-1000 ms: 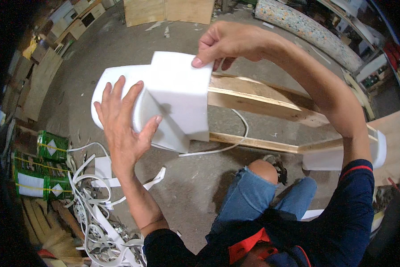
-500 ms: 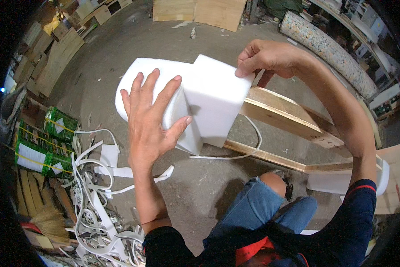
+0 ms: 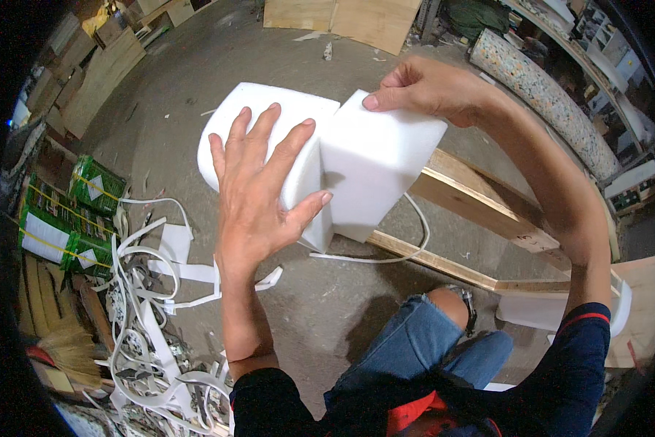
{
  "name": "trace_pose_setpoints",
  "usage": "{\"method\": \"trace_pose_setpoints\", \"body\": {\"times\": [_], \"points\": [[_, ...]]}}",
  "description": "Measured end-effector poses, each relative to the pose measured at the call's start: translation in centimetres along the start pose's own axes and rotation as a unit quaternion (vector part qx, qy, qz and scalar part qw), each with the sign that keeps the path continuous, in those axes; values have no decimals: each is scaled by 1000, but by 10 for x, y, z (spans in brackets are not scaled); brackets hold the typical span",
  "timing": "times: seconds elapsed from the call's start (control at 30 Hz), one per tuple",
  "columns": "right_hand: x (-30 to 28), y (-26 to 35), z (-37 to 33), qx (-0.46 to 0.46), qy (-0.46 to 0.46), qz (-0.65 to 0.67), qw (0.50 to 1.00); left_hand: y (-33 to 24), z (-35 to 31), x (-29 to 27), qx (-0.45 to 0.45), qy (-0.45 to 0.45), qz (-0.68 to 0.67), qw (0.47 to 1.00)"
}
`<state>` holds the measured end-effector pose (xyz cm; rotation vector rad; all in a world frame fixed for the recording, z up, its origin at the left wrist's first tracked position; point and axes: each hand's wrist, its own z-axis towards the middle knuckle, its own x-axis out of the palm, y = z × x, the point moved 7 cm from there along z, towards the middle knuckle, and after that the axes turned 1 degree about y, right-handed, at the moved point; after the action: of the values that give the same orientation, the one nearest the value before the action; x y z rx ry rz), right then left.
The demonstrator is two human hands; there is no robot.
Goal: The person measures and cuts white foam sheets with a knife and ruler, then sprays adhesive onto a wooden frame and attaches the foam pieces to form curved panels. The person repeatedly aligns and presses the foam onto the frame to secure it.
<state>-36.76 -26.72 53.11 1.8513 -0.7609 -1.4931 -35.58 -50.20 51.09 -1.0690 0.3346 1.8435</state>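
Note:
My left hand lies with spread fingers on a rounded white foam-covered end piece, pressing its top and side. Beside it, a white foam sheet hangs over the end of a wooden frame. My right hand pinches the far top edge of that sheet between thumb and curled fingers. A narrow gap shows between the sheet and the end piece near the far edge. Whatever lies under the foam is hidden.
White foam offcut strips pile up at the left, near green tins and a straw broom. A speckled foam roll lies at the far right. Plywood boards stand at the back. A white cord curves under the frame.
My right hand has slid left along the sheet's far edge, from its right corner toward the end piece. The left hand stays on the end piece; the view has shifted slightly.

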Motion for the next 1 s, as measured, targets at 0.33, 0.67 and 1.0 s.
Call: {"method": "trace_pose_setpoints", "body": {"times": [0.33,0.67,1.0], "points": [[3,-1,5,-4,-7,-3,1000,1,1,1,2,-6,-1,1000],[4,-11,15,-19,8,-17,1000,-14,9,-2,-8,52,37,998],[-1,-27,23,-26,-16,71,997,-69,32,27,167,77,85,979]]}}
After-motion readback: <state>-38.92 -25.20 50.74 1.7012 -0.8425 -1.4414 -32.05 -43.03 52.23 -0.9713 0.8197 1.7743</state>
